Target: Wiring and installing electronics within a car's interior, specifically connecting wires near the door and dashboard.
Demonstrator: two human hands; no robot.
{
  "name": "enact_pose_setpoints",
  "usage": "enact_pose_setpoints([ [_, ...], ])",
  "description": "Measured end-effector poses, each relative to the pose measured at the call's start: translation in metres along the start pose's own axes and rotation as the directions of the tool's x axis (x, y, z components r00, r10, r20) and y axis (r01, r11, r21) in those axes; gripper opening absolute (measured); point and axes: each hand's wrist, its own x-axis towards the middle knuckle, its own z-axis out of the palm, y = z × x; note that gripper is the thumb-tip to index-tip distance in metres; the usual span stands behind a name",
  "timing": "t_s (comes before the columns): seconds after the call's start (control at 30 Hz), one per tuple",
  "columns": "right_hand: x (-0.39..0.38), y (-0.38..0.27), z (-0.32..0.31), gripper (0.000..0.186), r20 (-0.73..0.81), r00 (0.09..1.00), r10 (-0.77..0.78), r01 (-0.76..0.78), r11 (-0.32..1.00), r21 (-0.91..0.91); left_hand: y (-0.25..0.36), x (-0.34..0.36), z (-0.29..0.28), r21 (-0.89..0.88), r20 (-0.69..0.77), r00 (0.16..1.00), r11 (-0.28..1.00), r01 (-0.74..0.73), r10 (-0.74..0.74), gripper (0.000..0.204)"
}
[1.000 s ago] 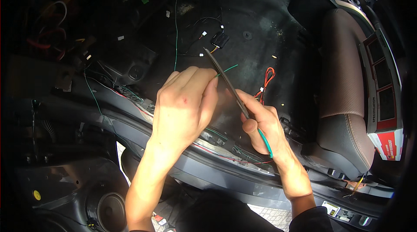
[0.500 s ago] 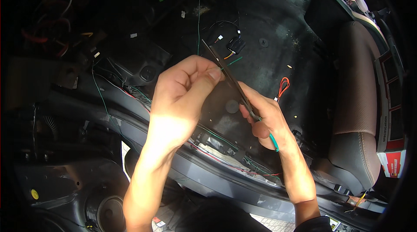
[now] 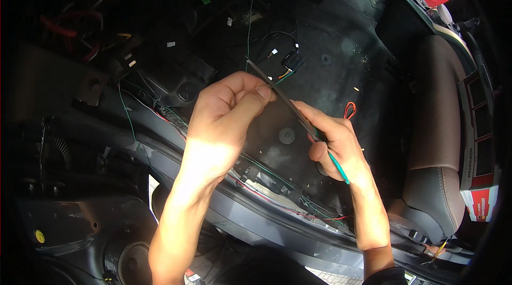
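My left hand [image 3: 226, 111] is closed, with thumb and index finger pinching a thin green wire [image 3: 283, 78]. A short length of that wire sticks out past the fingertips, beyond the scissors' blades. In my right hand [image 3: 341, 146] is a pair of scissors [image 3: 289, 105] with dark blades and a teal handle. The blades point up and left, lying across the wire right beside my left fingertips. Whether they touch or cut into the wire cannot be made out. Beneath the hands lies the bare dark car floor [image 3: 325, 93].
A small black box with wires [image 3: 292, 61] lies on the floor past my hands. An orange wire loop [image 3: 350, 110] is at the right, near a brown seat [image 3: 437, 109]. Green and red wires [image 3: 266, 191] run along the door sill [image 3: 234, 221]. A door speaker [image 3: 134, 261] sits lower left.
The scissors have tilted slightly, and more of their teal handle shows below my right hand. My left hand keeps its pinch. The surroundings have shifted a little in view.
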Motion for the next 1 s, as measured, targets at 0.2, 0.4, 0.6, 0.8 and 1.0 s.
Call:
enact_pose_setpoints([
  [0.2, -0.018, -0.008, 0.000, 0.063, -0.047, 0.997, 0.058, -0.063, 0.992, -0.109, -0.005, -0.014, 0.004, 0.488, 0.167, 0.970, 0.841, -0.235, 0.174, 0.029],
  [0.4, -0.022, -0.024, 0.020, 0.041, -0.074, 0.987, 0.139, -0.143, 0.989, -0.048, -0.050, -0.001, -0.003, 0.587, 0.046, 0.919, 0.734, -0.341, 0.391, 0.045],
  [0.6, -0.011, 0.011, 0.037, 0.043, -0.341, 0.933, 0.113, -0.151, 0.985, -0.086, -0.062, 0.004, 0.009, 0.609, -0.055, 0.891, 0.722, -0.327, 0.450, 0.060],
  [0.8, -0.008, -0.012, 0.013, 0.047, -0.283, 0.852, 0.440, -0.376, 0.892, 0.251, -0.080, 0.000, 0.001, 0.672, -0.153, 0.834, 0.675, -0.305, 0.530, 0.070],
  [1.0, -0.052, -0.010, 0.027, 0.051, -0.156, 0.962, 0.224, -0.237, 0.969, -0.074, -0.063, -0.006, -0.025, 0.630, -0.089, 0.891, 0.718, -0.296, 0.445, 0.056],
])
